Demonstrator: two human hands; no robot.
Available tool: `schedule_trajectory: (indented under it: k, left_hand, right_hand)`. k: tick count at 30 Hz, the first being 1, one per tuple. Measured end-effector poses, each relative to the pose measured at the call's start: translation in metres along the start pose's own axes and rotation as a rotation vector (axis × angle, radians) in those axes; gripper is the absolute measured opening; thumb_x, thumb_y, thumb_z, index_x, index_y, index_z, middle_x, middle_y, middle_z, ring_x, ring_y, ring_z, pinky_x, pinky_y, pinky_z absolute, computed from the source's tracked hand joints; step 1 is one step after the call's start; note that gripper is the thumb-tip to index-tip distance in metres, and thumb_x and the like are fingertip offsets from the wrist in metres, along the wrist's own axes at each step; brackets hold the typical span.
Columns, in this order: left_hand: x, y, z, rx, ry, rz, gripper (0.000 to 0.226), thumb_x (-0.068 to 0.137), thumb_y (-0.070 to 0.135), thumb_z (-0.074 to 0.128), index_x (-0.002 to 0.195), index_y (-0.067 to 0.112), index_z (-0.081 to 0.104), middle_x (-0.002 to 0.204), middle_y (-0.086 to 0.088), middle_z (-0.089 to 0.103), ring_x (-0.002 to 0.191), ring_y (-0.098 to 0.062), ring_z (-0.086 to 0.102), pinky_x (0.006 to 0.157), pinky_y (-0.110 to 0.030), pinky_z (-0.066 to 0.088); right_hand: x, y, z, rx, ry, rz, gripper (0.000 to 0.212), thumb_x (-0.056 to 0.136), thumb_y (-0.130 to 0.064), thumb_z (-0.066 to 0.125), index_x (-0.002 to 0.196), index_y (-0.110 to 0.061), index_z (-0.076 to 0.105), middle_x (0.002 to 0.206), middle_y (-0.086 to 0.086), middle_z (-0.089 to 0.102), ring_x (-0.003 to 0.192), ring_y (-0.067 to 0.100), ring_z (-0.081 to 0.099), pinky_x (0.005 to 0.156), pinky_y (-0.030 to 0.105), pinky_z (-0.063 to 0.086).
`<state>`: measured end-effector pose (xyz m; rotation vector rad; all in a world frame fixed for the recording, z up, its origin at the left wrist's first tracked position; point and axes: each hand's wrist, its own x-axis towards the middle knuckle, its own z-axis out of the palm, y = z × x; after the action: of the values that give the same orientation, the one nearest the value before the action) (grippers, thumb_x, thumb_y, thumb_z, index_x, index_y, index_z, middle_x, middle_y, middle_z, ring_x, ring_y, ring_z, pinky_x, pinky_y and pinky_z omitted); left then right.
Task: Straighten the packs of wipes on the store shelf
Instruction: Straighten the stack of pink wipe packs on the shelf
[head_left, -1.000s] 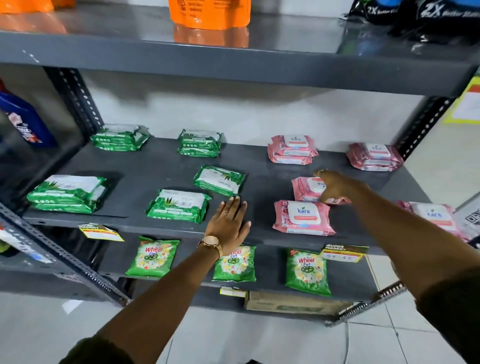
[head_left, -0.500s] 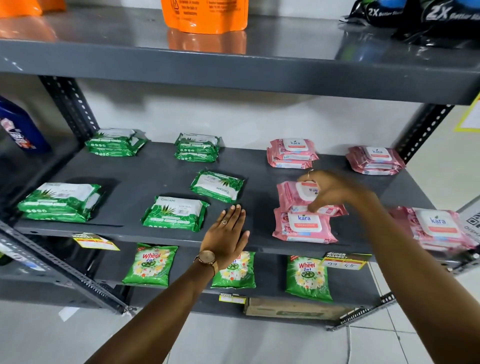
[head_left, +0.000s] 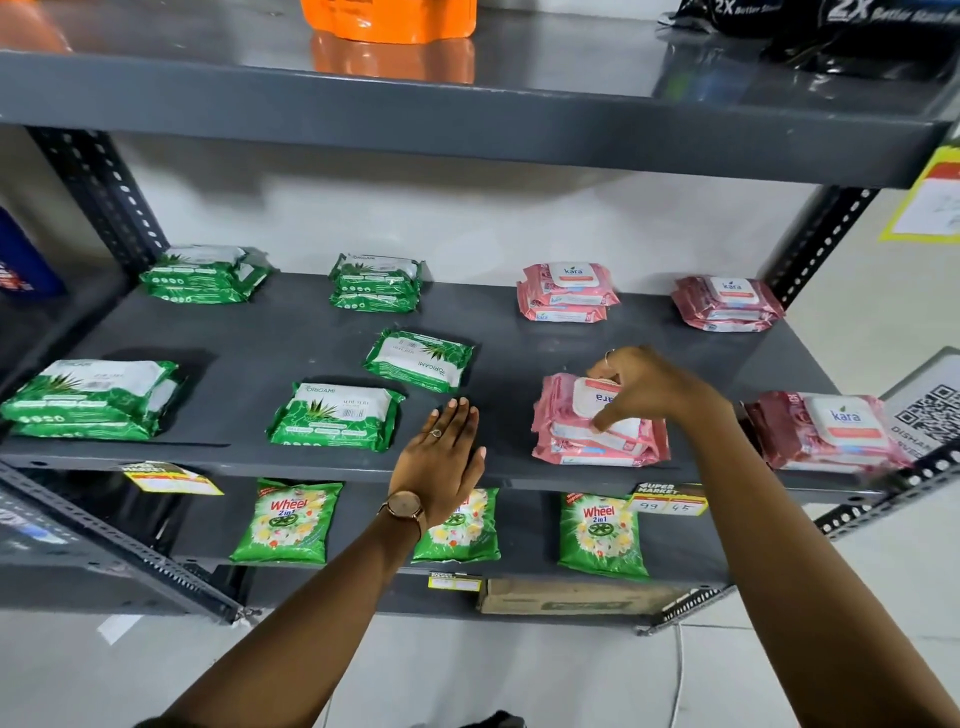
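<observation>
Right hand (head_left: 641, 387): your fingers grip the top pink pack (head_left: 587, 402), stacked at the shelf (head_left: 291, 338) front edge.
Left hand (head_left: 441, 460): flat, fingers spread, on bare shelf beside the green pack (head_left: 335, 415).

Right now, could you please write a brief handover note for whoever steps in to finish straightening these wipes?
Left hand: flat on the shelf front edge, empty.
Right hand: gripping the top pink pack, set on the front pink stack.
Done: back stacks of green and pink packs look tidy.
Left: the top pink pack reads upside down; the loose green pack lies skewed behind the front green pack.
</observation>
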<state>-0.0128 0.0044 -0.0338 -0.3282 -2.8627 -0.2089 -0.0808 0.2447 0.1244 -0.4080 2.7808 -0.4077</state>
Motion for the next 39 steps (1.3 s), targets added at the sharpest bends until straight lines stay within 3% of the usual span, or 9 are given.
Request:
schedule_trajectory:
  k: [4, 7, 10, 13, 15, 17, 22, 27, 39]
  left_hand:
    - [-0.001, 0.0, 0.0, 0.011, -0.007, 0.002, 0.058, 0.095, 0.038, 0.023, 0.14, 0.003, 0.034, 0.147, -0.014, 0.04, 0.139, -0.025, 0.032, 0.115, -0.04, 0.024]
    - [-0.001, -0.001, -0.001, 0.023, -0.006, 0.002, 0.058, 0.095, 0.038, 0.023, 0.14, 0.003, 0.034, 0.147, -0.014, 0.039, 0.139, -0.024, 0.031, 0.115, -0.038, 0.02]
    - [0.0, -0.001, -0.001, 0.03, -0.001, 0.004, 0.057, 0.095, 0.038, 0.024, 0.14, 0.004, 0.035, 0.147, -0.013, 0.04, 0.139, -0.024, 0.032, 0.115, -0.037, 0.02]
    - [0.0, 0.0, -0.001, 0.02, 0.013, 0.003, 0.056, 0.095, 0.037, 0.026, 0.138, 0.003, 0.037, 0.145, -0.014, 0.043, 0.138, -0.024, 0.034, 0.115, -0.038, 0.023]
    - [0.0, -0.001, 0.0, 0.016, 0.015, 0.012, 0.056, 0.095, 0.036, 0.026, 0.138, 0.003, 0.038, 0.144, -0.014, 0.044, 0.137, -0.024, 0.035, 0.115, -0.038, 0.024]
    - [-0.001, -0.001, -0.001, 0.016, 0.026, 0.02, 0.055, 0.095, 0.036, 0.026, 0.137, 0.003, 0.039, 0.143, -0.015, 0.045, 0.136, -0.025, 0.037, 0.114, -0.039, 0.025]
    - [-0.002, 0.0, -0.002, 0.011, 0.03, 0.007, 0.055, 0.095, 0.036, 0.027, 0.137, 0.003, 0.039, 0.143, -0.014, 0.045, 0.136, -0.024, 0.037, 0.114, -0.039, 0.026]
    - [-0.002, 0.0, -0.002, 0.014, 0.013, -0.003, 0.056, 0.095, 0.036, 0.026, 0.137, 0.003, 0.04, 0.143, -0.015, 0.046, 0.135, -0.025, 0.038, 0.113, -0.04, 0.027]
    - [-0.001, 0.0, -0.002, 0.009, 0.0, 0.0, 0.056, 0.095, 0.037, 0.027, 0.136, 0.003, 0.04, 0.142, -0.015, 0.046, 0.135, -0.026, 0.039, 0.113, -0.039, 0.027]
  right_hand:
    - [-0.005, -0.012, 0.004, -0.185, 0.19, 0.189, 0.071, 0.059, -0.057, 0.078, 0.104, -0.007, 0.058, 0.103, 0.011, 0.065, 0.097, 0.032, 0.063, 0.08, 0.038, 0.052]
    - [-0.007, -0.015, 0.007, -0.223, 0.263, 0.279, 0.07, 0.072, -0.065, 0.063, 0.103, -0.003, 0.057, 0.101, 0.014, 0.066, 0.098, 0.035, 0.064, 0.076, 0.037, 0.052]
    - [-0.014, -0.009, 0.007, -0.256, 0.307, 0.161, 0.037, 0.089, -0.03, 0.06, 0.116, -0.004, 0.053, 0.117, 0.014, 0.063, 0.108, 0.035, 0.061, 0.079, 0.039, 0.05]
    - [-0.024, 0.001, 0.005, -0.352, 0.14, -0.217, 0.071, 0.078, 0.012, 0.057, 0.139, -0.021, 0.042, 0.155, 0.003, 0.031, 0.143, 0.027, 0.027, 0.109, 0.042, 0.038]
    - [-0.027, 0.001, 0.008, -0.44, 0.071, -0.356, 0.078, 0.077, 0.018, 0.052, 0.14, -0.027, 0.042, 0.161, -0.002, 0.009, 0.149, 0.026, 0.002, 0.118, 0.042, 0.025]
    - [-0.025, 0.002, 0.016, -0.533, 0.055, -0.424, 0.077, 0.077, 0.019, 0.048, 0.138, -0.027, 0.045, 0.162, -0.002, 0.001, 0.149, 0.028, -0.008, 0.122, 0.046, 0.016]
    - [-0.015, 0.01, 0.01, -0.476, 0.026, -0.301, 0.074, 0.081, 0.004, 0.062, 0.143, -0.027, 0.037, 0.161, 0.0, 0.008, 0.149, 0.025, -0.001, 0.121, 0.044, 0.016]
    - [-0.013, 0.009, 0.005, -0.161, -0.105, -0.069, 0.076, 0.084, -0.016, 0.068, 0.148, -0.015, 0.025, 0.156, 0.007, 0.027, 0.143, 0.025, 0.027, 0.112, 0.035, 0.031]
    - [-0.023, -0.002, 0.017, -0.102, -0.018, -0.102, 0.072, 0.088, -0.016, 0.064, 0.148, -0.013, 0.024, 0.154, 0.01, 0.031, 0.141, 0.027, 0.031, 0.113, 0.037, 0.032]
